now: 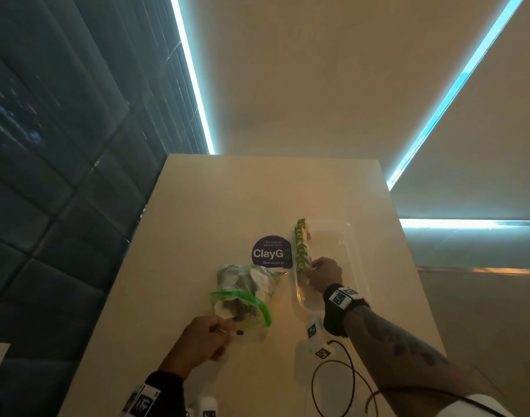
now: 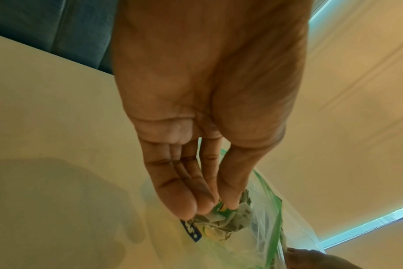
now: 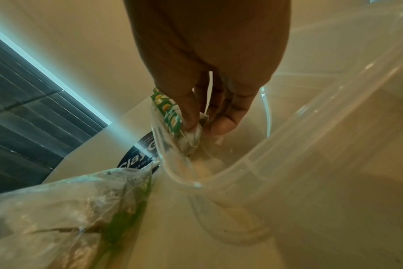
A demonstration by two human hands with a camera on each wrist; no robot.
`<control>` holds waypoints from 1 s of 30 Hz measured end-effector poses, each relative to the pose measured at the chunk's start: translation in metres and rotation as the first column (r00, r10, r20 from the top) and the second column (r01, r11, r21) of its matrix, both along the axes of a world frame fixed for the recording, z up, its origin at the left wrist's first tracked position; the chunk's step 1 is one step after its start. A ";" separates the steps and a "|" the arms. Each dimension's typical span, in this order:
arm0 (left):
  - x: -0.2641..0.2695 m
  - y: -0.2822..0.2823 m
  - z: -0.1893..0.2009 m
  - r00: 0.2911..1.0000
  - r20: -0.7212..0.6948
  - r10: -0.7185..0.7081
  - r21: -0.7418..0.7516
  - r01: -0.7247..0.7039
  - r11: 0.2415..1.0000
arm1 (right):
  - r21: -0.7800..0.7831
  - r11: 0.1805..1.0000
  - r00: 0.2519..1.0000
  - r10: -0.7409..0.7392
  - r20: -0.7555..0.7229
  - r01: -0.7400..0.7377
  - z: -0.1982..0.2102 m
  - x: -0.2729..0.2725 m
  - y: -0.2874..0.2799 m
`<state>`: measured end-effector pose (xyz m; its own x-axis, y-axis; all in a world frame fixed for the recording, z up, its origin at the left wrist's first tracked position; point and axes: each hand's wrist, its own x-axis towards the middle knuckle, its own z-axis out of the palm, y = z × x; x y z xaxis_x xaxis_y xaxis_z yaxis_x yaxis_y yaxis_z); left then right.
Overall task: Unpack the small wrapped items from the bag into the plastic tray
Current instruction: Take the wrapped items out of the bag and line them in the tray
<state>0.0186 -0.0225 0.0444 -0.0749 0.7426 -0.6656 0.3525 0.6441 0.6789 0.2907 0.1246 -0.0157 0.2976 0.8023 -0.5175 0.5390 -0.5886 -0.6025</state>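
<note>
I am setting one wrapped item (image 3: pixel 193 129) into the plastic tray (image 1: pixel 352 251) with my right hand (image 1: pixel 324 273), fingertips pinched on its white paper, and I judge the step goes best if I lower it right against the end of the row of green-labelled items (image 1: pixel 301 245) that lines the tray's left wall, labels up like the rest, before I let go, so it stands with them rather than toppling onto the bare tray floor. The paper is thin and crumpled, so a light pinch should be enough; squeezing harder would only crush the wrapper. My left hand (image 1: pixel 203 338) is at the mouth of the zip bag (image 1: pixel 245 293), which lies on the desk (image 1: pixel 197 206) just left of the tray, its green seal open toward me; the wrist view shows my thumb and fingers closed on a crumpled item (image 2: pixel 221 218) inside the opening. I should keep that grip small and lift straight out so the bag does not drag. Many more items fill the bag, so I judge the unpacking far from done. A round purple sticker (image 1: pixel 271 251) sits on the desk between bag and tray.
</note>
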 end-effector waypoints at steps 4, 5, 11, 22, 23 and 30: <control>-0.002 -0.001 -0.002 1.000 0.001 0.000 -0.010 0.000 1.000 | -0.005 0.999 0.999 -0.034 -0.032 0.034 -0.001 0.000 -0.001; -0.003 -0.001 -0.002 1.000 0.002 0.000 -0.014 0.000 1.000 | -0.010 0.999 0.999 -0.038 -0.033 0.037 -0.002 0.000 -0.001; -0.004 -0.002 -0.001 1.000 -0.003 -0.011 -0.013 0.011 1.000 | 0.007 0.999 0.999 -0.049 -0.023 0.049 -0.003 -0.002 0.004; -0.004 -0.003 -0.005 1.000 0.018 0.011 0.001 -0.011 1.000 | 0.066 0.989 0.990 -0.131 -0.060 0.135 -0.003 -0.005 0.008; -0.004 -0.003 -0.006 1.000 0.023 0.010 0.002 -0.011 1.000 | 0.067 0.987 0.988 -0.139 -0.062 0.143 -0.003 -0.005 0.007; -0.001 -0.003 -0.004 0.999 0.045 -0.001 -0.003 0.001 1.000 | 0.080 0.991 0.994 -0.100 -0.052 0.104 -0.001 -0.003 0.003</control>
<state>0.0171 -0.0252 0.0400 -0.0440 0.7409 -0.6701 0.3225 0.6454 0.6924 0.2874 0.1272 -0.0165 0.3565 0.8095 -0.4665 0.4482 -0.5863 -0.6748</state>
